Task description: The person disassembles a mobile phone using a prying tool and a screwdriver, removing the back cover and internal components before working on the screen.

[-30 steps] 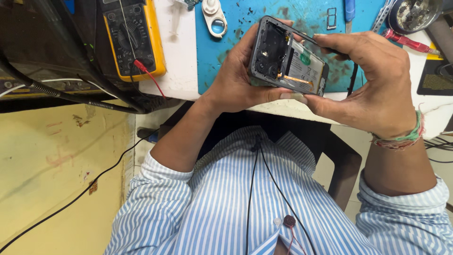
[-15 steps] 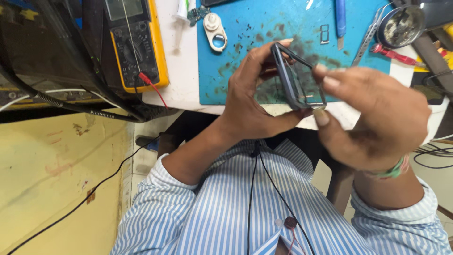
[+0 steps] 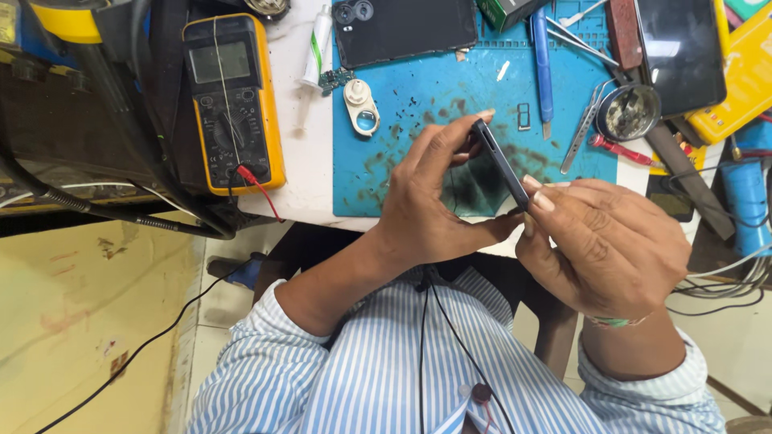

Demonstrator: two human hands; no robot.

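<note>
A dark phone frame [image 3: 500, 165] is held edge-on above the near edge of a blue work mat [image 3: 426, 96], between both hands. The left hand [image 3: 430, 197] is raised from a bent forearm, its fingers arched over the frame's upper end at about 12 o'clock and its thumb laid beneath; its grip is closed on the frame. The right hand [image 3: 607, 241] is turned back-up at 4 o'clock of the frame, and its fingertips [image 3: 535, 189] are pressed against the frame's lower end, so this grip too is closed on it. A coloured thread band [image 3: 618, 321] is worn at the right wrist.

The mat is rubbery, matt and blotched with dark stains. At 10 o'clock of the hands a multimeter [image 3: 233, 100] in a yellow casing is laid on the white tabletop [image 3: 310, 177], with a red probe lead [image 3: 259, 189] plugged into its lower corner. A white tube with a green band [image 3: 318, 44] lies just beside it. At 12 o'clock a black, glossy phone back cover [image 3: 406, 28] rests on the mat's far edge, with a small white oval tool [image 3: 360, 106] below it. A blue-handled tool [image 3: 541, 52] and metal tweezers [image 3: 587, 120] are set at 1 o'clock, near a round metal dish [image 3: 629, 112]. A flat yellow box [image 3: 744, 80] is seen at 2 o'clock.
</note>
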